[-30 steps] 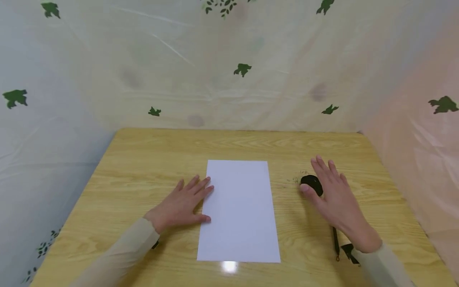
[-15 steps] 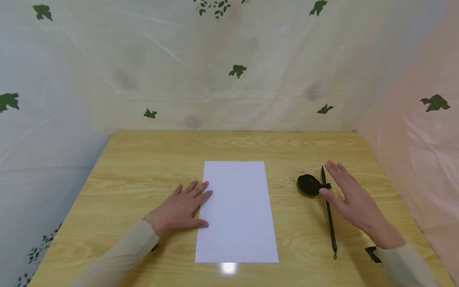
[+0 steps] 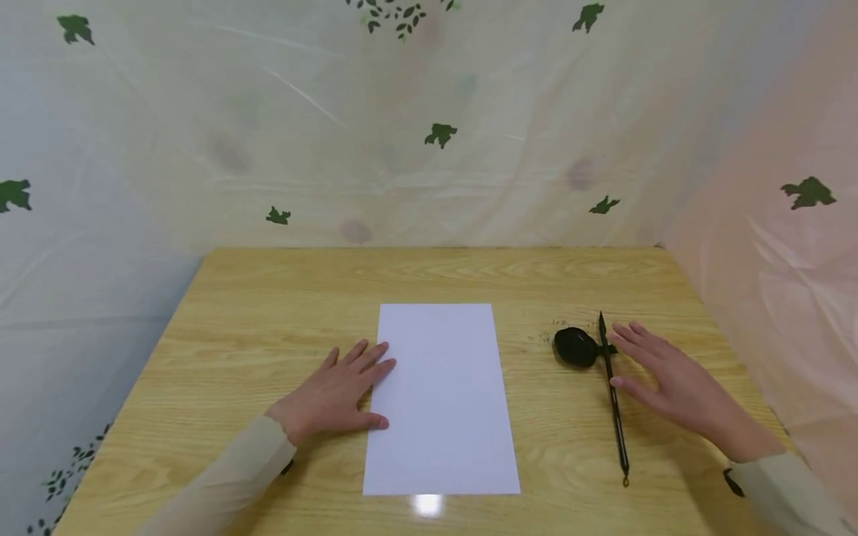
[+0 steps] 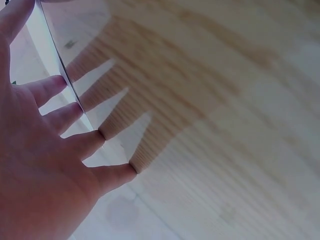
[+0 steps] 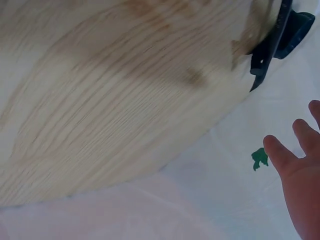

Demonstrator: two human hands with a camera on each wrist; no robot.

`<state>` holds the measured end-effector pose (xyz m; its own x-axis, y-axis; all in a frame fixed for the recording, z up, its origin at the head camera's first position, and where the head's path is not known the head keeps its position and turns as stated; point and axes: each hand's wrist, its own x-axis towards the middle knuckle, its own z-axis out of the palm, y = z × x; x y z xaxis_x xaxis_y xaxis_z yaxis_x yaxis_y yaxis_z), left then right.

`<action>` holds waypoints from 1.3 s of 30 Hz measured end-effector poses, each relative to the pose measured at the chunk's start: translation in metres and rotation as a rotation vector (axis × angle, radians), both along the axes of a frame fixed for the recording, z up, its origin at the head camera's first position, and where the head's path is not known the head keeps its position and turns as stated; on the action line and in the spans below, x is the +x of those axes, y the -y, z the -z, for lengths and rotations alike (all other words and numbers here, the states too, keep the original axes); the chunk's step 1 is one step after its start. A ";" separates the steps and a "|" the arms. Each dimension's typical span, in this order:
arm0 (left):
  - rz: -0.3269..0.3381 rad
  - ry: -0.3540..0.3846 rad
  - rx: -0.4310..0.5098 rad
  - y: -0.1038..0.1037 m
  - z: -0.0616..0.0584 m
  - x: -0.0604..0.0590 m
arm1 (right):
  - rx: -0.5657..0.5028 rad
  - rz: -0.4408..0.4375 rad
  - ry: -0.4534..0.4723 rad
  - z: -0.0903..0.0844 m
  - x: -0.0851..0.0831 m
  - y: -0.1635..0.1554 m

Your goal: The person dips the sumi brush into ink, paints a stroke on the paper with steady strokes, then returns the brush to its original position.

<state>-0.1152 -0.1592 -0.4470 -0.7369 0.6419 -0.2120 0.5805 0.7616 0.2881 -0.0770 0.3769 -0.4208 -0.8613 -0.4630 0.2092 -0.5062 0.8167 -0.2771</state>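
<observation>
paper (image 3: 442,398) lies flat in the middle of the wooden table (image 3: 268,313). left hand (image 3: 335,394) rests flat at its left edge, fingers spread. right hand (image 3: 677,383), fingers straight and a little apart, is just beside a black brush (image 3: 613,402) and a small black dish (image 3: 575,347).

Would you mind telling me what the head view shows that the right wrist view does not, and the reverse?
Only the head view shows the white sheet of paper and the left hand resting flat at its left edge. It also shows the whole long black brush beside the small round black dish. Only the right wrist view shows the wooden table's far edge close up against the plastic sheeting. Both show the right hand, fingers straight, next to the brush, and the sheeting's green leaf print.
</observation>
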 end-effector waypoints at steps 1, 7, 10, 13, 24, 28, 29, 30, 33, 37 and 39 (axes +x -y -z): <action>-0.001 0.003 0.002 0.000 0.000 0.000 | 0.014 -0.015 -0.014 0.001 0.001 -0.002; -0.014 0.011 -0.001 0.001 0.000 0.000 | 0.083 -0.083 -0.069 0.006 0.004 -0.011; -0.016 0.013 -0.002 0.002 0.001 0.000 | 0.119 -0.135 -0.118 0.011 0.005 -0.013; -0.014 0.010 -0.001 0.002 0.002 0.000 | 0.157 -0.221 -0.196 0.016 0.002 -0.015; -0.019 0.005 0.007 0.005 0.000 0.005 | 0.194 -0.365 -0.295 0.027 -0.003 -0.008; -0.016 -0.001 0.014 0.006 0.000 0.007 | 0.199 -0.370 -0.303 0.030 -0.004 -0.004; -0.016 -0.003 0.013 0.006 0.000 0.007 | 0.200 -0.370 -0.309 0.031 -0.004 -0.003; -0.015 -0.005 0.019 0.005 0.000 0.007 | 0.195 -0.368 -0.310 0.030 -0.004 -0.002; -0.012 -0.009 0.023 0.003 0.001 0.006 | 0.183 -0.369 -0.311 0.032 -0.003 -0.003; 0.003 -0.015 0.022 0.001 0.002 0.003 | 0.170 -0.372 -0.308 0.035 0.000 -0.005; 0.011 -0.019 0.013 0.001 0.002 0.001 | 0.158 -0.372 -0.305 0.035 0.001 -0.006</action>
<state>-0.1141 -0.1599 -0.4488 -0.7334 0.6528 -0.1900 0.5943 0.7513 0.2870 -0.0759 0.3827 -0.4562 -0.5427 -0.7731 0.3282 -0.8095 0.5857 0.0410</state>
